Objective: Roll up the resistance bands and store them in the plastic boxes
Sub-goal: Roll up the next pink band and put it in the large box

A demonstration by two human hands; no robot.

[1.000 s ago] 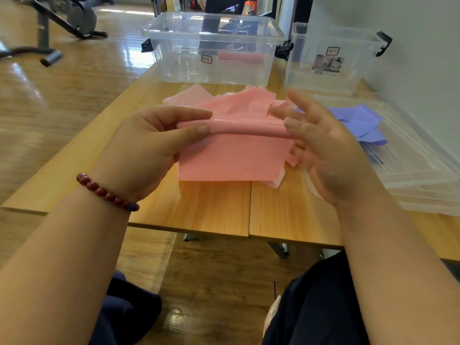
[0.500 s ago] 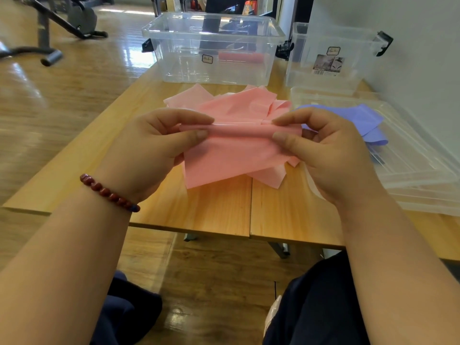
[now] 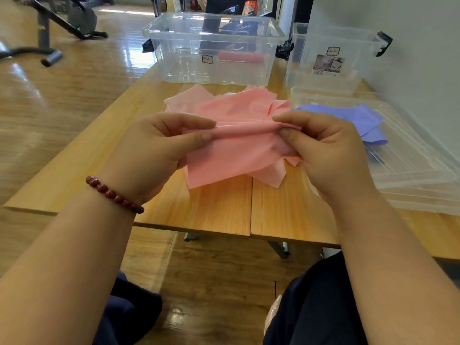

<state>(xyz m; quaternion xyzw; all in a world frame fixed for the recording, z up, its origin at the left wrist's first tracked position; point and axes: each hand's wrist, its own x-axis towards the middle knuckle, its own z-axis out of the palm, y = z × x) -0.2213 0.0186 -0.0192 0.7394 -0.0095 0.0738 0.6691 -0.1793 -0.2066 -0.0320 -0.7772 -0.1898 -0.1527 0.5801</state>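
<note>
The right hand (image 3: 331, 155) has closed since a second ago: its fingers, then spread off the roll, are now pinched down on the right end of the pink resistance band (image 3: 239, 148), and the loose sheet under the roll hangs more rumpled than before. The left hand (image 3: 159, 150) keeps its grip on the left end, thumb under, forefinger over, so both grips are narrow and holding the band's rolled top edge between them. The band is up off the counter (image 3: 214, 210), above the middle of it near the front edge, with its free tail draping down to touch the wood. Behind it, more pink bands (image 3: 189, 98) lie in a loose heap toward the far edge. Just to the right, a purple band (image 3: 358, 115) rests on a clear lid (image 3: 410, 165) along the counter's right edge. At the far edge stands a large clear plastic box (image 3: 214, 48) with one rolled pink band (image 3: 240, 57) inside, and a smaller clear box (image 3: 331, 56) sits in the far right corner beside the wall. A red bead bracelet (image 3: 113, 194) circles the left wrist.
</note>
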